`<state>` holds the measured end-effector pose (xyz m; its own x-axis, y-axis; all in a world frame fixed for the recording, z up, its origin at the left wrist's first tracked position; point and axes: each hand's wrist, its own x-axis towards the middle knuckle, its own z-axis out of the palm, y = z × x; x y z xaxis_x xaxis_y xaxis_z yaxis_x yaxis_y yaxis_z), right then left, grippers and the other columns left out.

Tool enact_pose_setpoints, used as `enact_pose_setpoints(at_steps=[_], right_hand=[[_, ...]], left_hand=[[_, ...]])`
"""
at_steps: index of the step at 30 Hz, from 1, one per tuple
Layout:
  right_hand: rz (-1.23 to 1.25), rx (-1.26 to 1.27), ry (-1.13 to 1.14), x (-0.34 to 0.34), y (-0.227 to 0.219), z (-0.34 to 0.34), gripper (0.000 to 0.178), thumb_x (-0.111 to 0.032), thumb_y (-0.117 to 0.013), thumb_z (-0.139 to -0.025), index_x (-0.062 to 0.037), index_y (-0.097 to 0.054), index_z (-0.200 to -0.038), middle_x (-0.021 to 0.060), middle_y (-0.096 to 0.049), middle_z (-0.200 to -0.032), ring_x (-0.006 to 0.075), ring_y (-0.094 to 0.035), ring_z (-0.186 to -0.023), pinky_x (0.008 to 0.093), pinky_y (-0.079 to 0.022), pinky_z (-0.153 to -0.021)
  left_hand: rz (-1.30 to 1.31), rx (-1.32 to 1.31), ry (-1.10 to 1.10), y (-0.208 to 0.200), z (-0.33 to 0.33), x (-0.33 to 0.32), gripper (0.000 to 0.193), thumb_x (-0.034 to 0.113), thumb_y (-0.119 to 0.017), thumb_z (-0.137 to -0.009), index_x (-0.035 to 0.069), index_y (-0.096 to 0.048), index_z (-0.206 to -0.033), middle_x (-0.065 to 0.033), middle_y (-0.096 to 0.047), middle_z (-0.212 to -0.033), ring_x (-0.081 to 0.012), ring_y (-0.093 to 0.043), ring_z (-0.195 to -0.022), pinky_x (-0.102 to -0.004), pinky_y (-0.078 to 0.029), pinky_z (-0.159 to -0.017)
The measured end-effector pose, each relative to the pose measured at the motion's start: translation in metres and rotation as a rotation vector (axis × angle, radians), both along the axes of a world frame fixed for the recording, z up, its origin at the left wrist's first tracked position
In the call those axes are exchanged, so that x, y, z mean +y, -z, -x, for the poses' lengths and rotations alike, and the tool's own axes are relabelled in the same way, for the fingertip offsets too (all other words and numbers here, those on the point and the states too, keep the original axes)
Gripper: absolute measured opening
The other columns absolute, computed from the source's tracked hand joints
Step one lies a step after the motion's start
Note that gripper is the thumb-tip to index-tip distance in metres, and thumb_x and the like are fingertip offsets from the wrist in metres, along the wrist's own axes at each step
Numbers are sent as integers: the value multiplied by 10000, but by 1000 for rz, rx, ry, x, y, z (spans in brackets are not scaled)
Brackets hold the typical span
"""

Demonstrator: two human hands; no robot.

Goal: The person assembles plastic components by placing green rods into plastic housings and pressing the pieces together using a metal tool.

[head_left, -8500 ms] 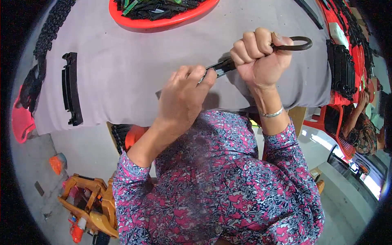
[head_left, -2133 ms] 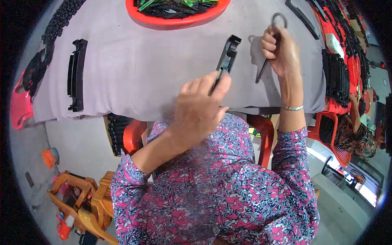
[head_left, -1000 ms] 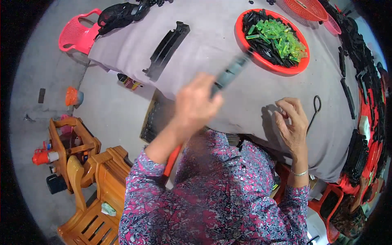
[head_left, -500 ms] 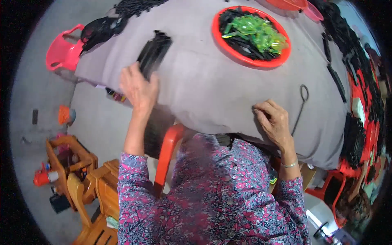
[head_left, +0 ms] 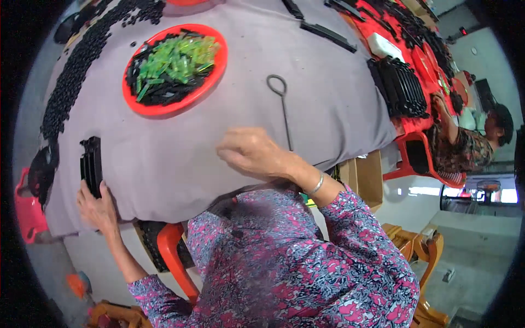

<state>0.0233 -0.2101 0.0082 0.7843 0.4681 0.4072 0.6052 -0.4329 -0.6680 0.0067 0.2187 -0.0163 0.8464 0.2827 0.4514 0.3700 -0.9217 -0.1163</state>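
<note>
The black slatted parts [head_left: 91, 163] lie side by side lengthwise near the left front edge of the desk [head_left: 246, 65], and the left hand [head_left: 98, 210] is at their near end. Its fingers come along the left side while the thumb lies by the right side, so that end sits between them; whether they are pressing it or merely touching, I cannot tell. The far end of the parts extends beyond the fingertips, uncovered.

The right hand [head_left: 254, 152] is above the desk in front of the body, well apart from those parts. Its fingers are bent in toward the palm, slightly blurred and seen from the back, so I cannot tell how tightly they are closed or whether they hold anything. Just beyond its wrist, a dark metal rod [head_left: 285, 112] lies on the cloth, loop end pointing away.

A round red tray [head_left: 158, 111] stands farther back, between the two hands, heaped with translucent green strips [head_left: 175, 63] on top of flat black pieces [head_left: 188, 87]. Part of another red container [head_left: 187, 2] shows at the top edge. Below the desk on the right is a cardboard box [head_left: 367, 177] with its flaps up; its contents are hidden
</note>
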Motion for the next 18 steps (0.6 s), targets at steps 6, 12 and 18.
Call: enact_pose_setpoints(at_steps=[6, 12, 18], right_hand=[[-166, 13, 351, -43, -14, -12, 127, -48, -646, -865, -3, -688, -976, 92, -667, -818, 157, -626, -717, 290, -511, -679], [-230, 86, 714, -133, -10, -48, 147, -65, -656, -900, -6, -707, -1025, 11, -698, -892, 61, -610, -818, 229, -505, -731], [75, -166, 1008, -234, -3, -100, 239, -132, -657, -848, -13, -688, -1052, 148, -717, -932, 214, -697, -830, 336, -551, -767]], left_hand=[[-40, -21, 118, 15, -6, 50, 586, 408, -657, -897, 60, -554, -1357, -164, -585, -1213, -363, -538, -1128, -503, -441, -920], [4, 40, 104, 11, -4, 81, 634, 385, -700, -870, 66, -526, -1390, -186, -569, -1268, -381, -527, -1168, -485, -425, -976], [-5, -228, 160, 2, 0, 28, 645, 382, -717, -869, 33, -528, -1377, -239, -540, -1287, -401, -518, -1173, -484, -410, -1009]])
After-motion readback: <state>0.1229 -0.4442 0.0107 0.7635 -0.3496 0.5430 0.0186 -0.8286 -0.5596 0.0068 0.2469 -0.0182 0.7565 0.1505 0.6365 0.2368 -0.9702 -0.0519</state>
